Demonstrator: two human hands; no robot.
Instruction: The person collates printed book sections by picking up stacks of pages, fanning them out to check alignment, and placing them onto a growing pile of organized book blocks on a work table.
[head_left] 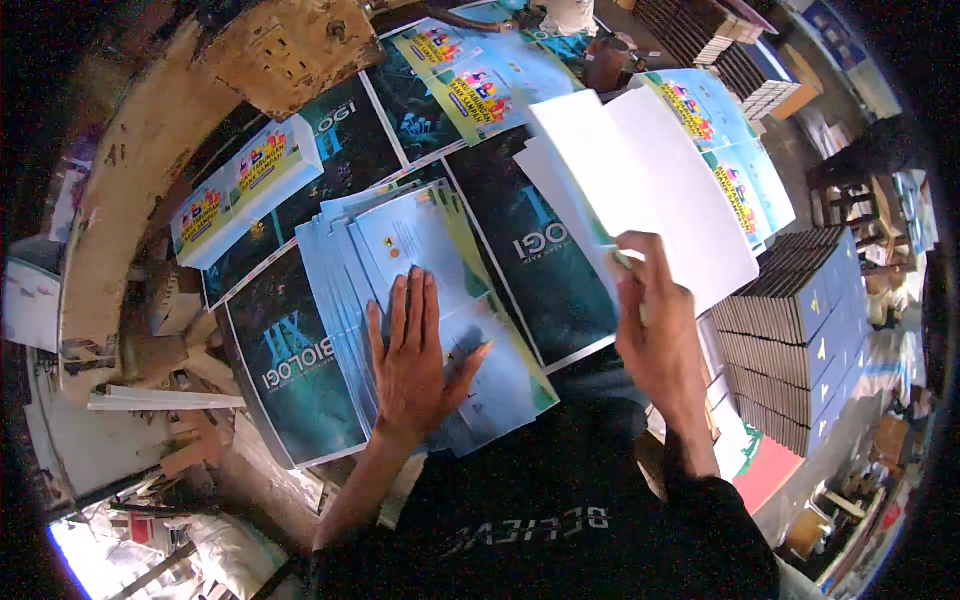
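Sheets, pale blue, fanned in a slanted stack (420, 300) on the desk right in front of me; my left hand (415, 365) lies flat on top of them, fingers together and stretched away from me, thumb splayed out to the right, gripping nothing. The stack's long axis runs from near my left wrist up and away, leaning a little left, so its far edges step out like a staircase on the left side. The top sheet shows light blue with a green band along its right edge and a small orange mark near the upper corner.

My right hand (660, 330) is raised to the right of the stack, pinched shut on the lower edge of a white folded sheet (640, 180) (its blank side faces me, standing up and away from the hand). The left hand is the nearer one to the stack; the right is well apart from it, across a dark cover.

Underneath, large dark printed covers (545, 260) spread over the desk (150, 130). A block of stacked bound books (800, 330) sits to my right.
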